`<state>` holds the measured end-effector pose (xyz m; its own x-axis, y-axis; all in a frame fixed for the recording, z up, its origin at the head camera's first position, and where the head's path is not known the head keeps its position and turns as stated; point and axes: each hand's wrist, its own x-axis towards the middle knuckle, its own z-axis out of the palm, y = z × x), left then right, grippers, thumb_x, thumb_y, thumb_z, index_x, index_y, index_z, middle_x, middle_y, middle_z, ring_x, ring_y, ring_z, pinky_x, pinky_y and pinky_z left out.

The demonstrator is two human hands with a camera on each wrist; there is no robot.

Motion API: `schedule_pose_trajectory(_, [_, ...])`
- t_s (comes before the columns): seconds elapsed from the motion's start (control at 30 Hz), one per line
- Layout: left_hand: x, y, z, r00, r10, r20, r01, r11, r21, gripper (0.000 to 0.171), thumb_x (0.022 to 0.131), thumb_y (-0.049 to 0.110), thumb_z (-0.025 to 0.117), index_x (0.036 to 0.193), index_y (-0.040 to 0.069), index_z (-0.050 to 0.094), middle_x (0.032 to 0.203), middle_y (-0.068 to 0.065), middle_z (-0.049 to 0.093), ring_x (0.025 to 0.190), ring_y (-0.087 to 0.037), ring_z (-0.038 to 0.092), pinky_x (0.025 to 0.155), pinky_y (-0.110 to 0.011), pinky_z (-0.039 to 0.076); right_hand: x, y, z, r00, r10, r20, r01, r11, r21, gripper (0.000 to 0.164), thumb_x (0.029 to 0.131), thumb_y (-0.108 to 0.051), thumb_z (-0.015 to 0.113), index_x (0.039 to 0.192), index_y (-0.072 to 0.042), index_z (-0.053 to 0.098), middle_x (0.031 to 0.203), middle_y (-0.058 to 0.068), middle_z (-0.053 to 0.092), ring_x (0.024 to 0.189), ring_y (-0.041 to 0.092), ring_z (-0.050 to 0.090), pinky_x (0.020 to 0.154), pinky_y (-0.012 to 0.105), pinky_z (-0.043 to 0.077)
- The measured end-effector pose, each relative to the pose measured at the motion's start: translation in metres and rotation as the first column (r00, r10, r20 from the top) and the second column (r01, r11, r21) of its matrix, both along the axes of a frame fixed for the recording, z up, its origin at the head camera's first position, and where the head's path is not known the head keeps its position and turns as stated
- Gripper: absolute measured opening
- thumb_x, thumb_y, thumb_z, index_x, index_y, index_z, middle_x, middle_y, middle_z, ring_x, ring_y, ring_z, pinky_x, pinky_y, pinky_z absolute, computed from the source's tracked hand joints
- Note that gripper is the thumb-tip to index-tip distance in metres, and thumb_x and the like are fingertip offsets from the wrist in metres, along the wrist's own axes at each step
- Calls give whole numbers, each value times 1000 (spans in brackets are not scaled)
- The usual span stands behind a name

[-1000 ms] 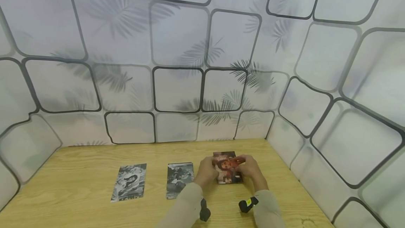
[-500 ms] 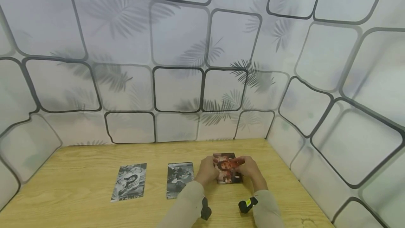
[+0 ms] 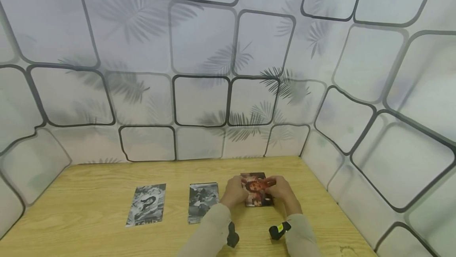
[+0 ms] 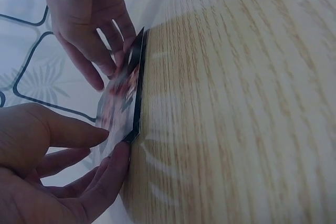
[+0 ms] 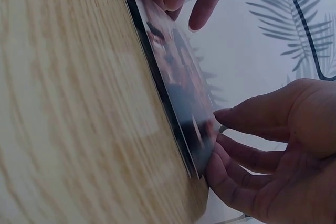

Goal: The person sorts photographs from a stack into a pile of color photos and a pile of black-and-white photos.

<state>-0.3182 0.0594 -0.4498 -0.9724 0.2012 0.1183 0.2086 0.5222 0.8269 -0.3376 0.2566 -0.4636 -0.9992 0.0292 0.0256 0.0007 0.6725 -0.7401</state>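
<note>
A glossy reddish photo card [image 3: 255, 186] lies on the wooden table at the right, with a dark-edged card layer under it, as the right wrist view shows. My left hand [image 3: 235, 191] holds its left edge, thumb over the glossy face and fingertips at the side. On the opposite edge my right hand [image 3: 281, 189] grips with thumb and curled fingers. Seen edge-on in the right wrist view, the top card [image 5: 181, 77] and the lower one sit slightly apart, close over the table.
Two groups of black-and-white photo cards lie to the left: a middle one [image 3: 203, 202] beside my left forearm, and a slightly slanted one [image 3: 147, 204] farther left. The patterned wall [image 3: 199, 142] rises behind the wooden table [image 3: 92, 193].
The reddish card's far edge has come slightly nearer to me, and my left hand has shifted a little to the right. My right hand stays nearly in place.
</note>
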Motion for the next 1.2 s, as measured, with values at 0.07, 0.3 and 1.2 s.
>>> schedule_pose_trajectory(0.07, [0, 0, 0, 1000, 1, 9, -1, 1000, 9, 48, 67, -15, 61, 114, -12, 67, 98, -24, 71, 75, -23, 49, 62, -35, 44, 0, -1, 1, 1000, -6, 7, 6, 1000, -16, 35, 81, 6, 72, 116, 7, 71, 106, 24, 74, 92, 30, 71, 71, 37, 62])
schedule_pose_trajectory(0.3, [-3, -1, -7, 1000, 28, -3, -28, 1000, 6, 44, 71, -13, 59, 114, -10, 68, 97, -20, 71, 74, -22, 50, 62, -32, 45, 0, 0, -1, 1000, -15, 11, 15, 999, -42, 37, 79, 6, 70, 116, 9, 69, 104, 24, 74, 87, 26, 71, 72, 38, 64])
schedule_pose_trajectory(1.2, [-4, -20, -14, 1000, 24, 1, -24, 996, 88, 53, 69, -15, 58, 119, -4, 68, 121, -29, 67, 105, -39, 69, 67, -34, 58, 5, -9, 18, 999, 17, -48, -13, 997, 79, 32, 92, -10, 68, 120, 5, 69, 111, 24, 73, 98, 36, 71, 79, 45, 62])
